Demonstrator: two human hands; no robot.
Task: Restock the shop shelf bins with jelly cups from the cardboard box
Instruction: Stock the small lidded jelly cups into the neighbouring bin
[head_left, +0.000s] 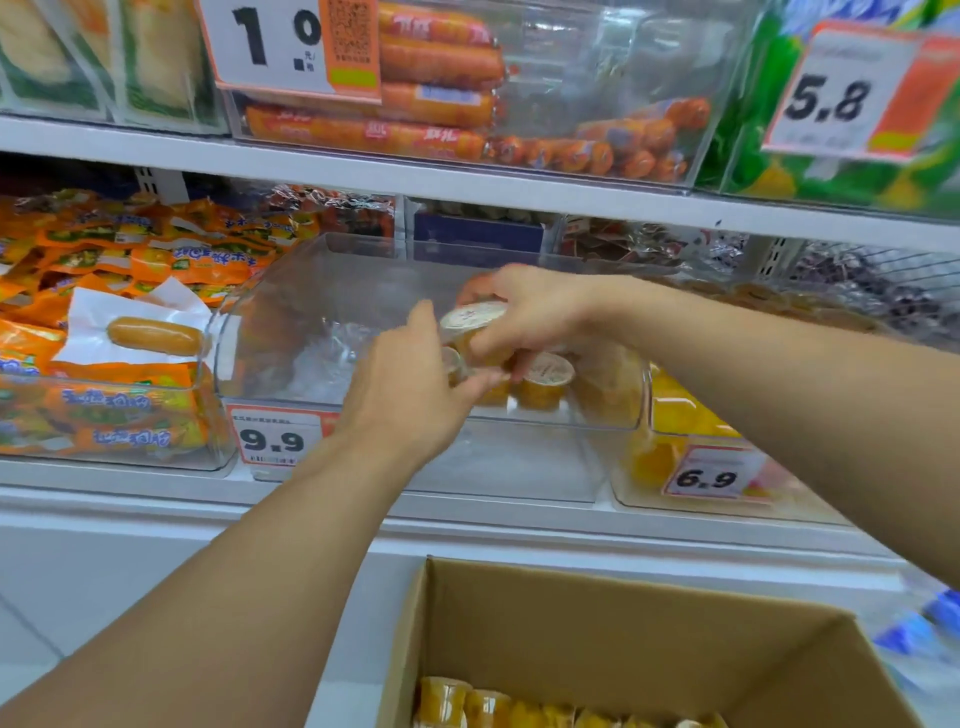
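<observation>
Both hands, left hand (410, 384) and right hand (524, 317), clutching jelly cups (475, 325) over clear bin (519, 415), sausage bins (104, 415) alongside.

A: Middle white shelf (156, 483), across mid-frame?
B: Clear bins touching: snack-pack bin (104, 415) left, near-empty bin (519, 467) centre, jelly bin (675, 467) right.
A: Upper shelf (311, 166)?
B: Sausage bin (467, 104).

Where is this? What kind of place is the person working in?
Most likely a small grocery or snack shop. White shelves hold clear bins of packaged snacks, printed price tags hang on the bin fronts, and an open cardboard box of stock waits below.
</observation>
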